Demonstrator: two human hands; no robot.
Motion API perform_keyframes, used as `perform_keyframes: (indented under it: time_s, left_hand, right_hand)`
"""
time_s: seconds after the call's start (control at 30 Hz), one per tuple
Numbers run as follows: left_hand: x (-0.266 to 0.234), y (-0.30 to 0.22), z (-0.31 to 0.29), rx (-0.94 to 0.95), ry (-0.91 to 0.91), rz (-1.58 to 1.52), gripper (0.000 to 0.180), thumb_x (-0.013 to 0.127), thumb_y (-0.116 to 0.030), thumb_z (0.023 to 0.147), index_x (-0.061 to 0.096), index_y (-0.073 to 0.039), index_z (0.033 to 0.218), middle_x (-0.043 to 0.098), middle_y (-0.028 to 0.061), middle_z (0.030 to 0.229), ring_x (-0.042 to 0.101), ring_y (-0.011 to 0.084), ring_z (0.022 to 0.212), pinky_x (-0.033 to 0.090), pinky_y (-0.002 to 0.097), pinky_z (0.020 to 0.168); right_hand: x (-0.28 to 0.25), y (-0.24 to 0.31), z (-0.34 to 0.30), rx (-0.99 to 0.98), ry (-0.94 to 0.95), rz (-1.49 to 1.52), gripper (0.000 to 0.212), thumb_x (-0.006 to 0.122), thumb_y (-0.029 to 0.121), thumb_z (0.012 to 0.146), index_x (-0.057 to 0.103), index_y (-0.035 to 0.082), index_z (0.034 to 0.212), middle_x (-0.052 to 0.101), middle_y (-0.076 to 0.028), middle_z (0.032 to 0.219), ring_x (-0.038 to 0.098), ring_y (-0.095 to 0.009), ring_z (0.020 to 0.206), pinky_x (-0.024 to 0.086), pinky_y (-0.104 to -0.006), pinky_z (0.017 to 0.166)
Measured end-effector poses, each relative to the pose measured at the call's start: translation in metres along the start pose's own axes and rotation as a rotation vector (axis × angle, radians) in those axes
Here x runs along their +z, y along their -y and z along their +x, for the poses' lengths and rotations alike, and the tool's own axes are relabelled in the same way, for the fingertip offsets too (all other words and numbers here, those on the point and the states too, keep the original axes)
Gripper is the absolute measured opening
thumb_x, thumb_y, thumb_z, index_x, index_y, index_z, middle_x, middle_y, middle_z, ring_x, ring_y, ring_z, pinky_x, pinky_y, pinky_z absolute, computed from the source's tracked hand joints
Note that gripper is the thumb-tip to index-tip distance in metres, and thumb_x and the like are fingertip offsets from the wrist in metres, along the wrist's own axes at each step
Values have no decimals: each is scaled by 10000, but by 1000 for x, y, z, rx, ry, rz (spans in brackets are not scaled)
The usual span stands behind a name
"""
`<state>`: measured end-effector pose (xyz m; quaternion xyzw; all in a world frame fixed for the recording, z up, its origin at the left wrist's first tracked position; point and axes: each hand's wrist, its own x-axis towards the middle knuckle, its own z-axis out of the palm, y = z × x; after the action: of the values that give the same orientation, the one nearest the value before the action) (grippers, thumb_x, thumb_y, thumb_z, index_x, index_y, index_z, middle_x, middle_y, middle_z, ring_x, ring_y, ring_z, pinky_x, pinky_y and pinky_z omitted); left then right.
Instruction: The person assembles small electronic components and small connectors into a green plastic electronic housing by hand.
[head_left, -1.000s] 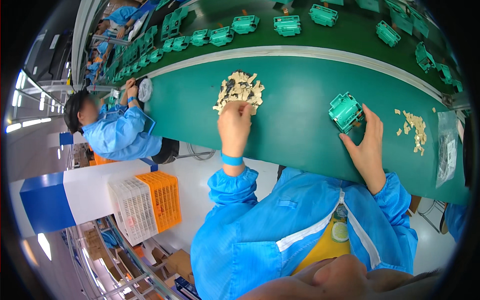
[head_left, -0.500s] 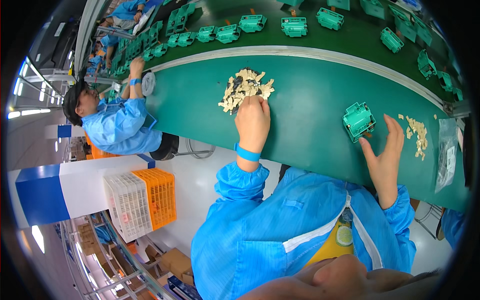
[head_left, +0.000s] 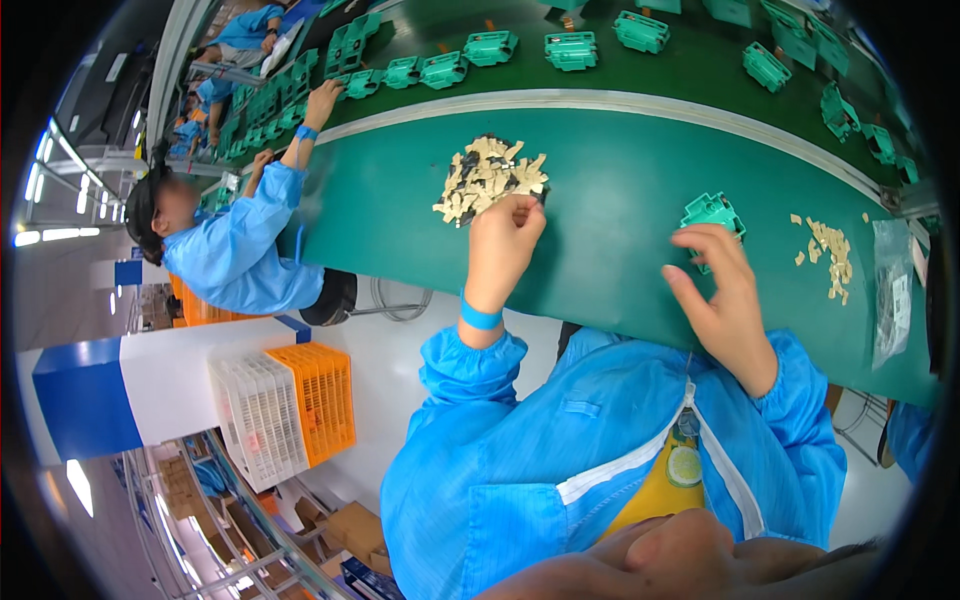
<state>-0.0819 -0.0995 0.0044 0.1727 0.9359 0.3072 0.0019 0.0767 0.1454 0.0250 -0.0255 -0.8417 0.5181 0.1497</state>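
Observation:
At the near right edge of a mixed pile of cream and black small pieces (head_left: 490, 172), my left hand (head_left: 502, 245) is closed in a pinch. What sits between its fingertips, if anything, is too small to make out. My right hand (head_left: 722, 300) has its thumb and fingers apart and holds nothing. It hovers at the near side of a green plastic housing (head_left: 712, 208) on the green worktable (head_left: 610, 170), covering part of it.
A smaller scatter of cream pieces (head_left: 832, 255) lies right of the housing, beside a clear plastic bag (head_left: 890, 300). Past a pale rail (head_left: 600, 98), a conveyor carries several green housings (head_left: 570, 50). A co-worker (head_left: 225, 240) at left reaches toward it. Crates (head_left: 310, 400) stand on the floor.
My right hand has moved left, from beside the housing to in front of it. My left hand has shifted slightly at the pile. Conveyor housings have slid left, and the co-worker's hand has reached farther out.

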Motion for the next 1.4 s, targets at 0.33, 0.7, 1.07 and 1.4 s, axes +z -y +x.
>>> perform_keyframes:
  time_s: [0.33,0.7,1.07,1.4]
  left_hand:
    - [45,-91,-44,267,95,-373,191,660,7,938,701,36,1122,725,159,982,726,237,825,578,317,732]
    - [72,-137,-33,467,219,-384,163,736,-9,895,731,11,1057,734,149,967,735,257,783,586,340,666]
    - [95,-178,-43,700,104,-144,119,768,-31,854,728,-24,965,738,111,919,723,269,731,584,351,632]
    - [122,-200,-45,857,328,-79,124,736,-46,834,673,-35,940,691,85,885,694,256,688,560,349,580]
  right_hand:
    - [34,-16,3,63,-127,366,234,701,47,940,705,-32,1160,682,-101,1085,689,-173,958,560,-268,817]
    - [-22,-42,-32,454,-226,909,161,661,11,980,685,-48,1128,722,-99,1031,705,-157,947,571,-275,840]
    - [-60,-53,-59,566,-251,677,156,628,29,1009,645,-68,1131,734,-117,1017,717,-150,917,574,-272,834]
    - [-93,-63,-82,481,-178,396,86,621,-18,991,674,-61,1043,734,-95,965,720,-149,848,585,-277,767]
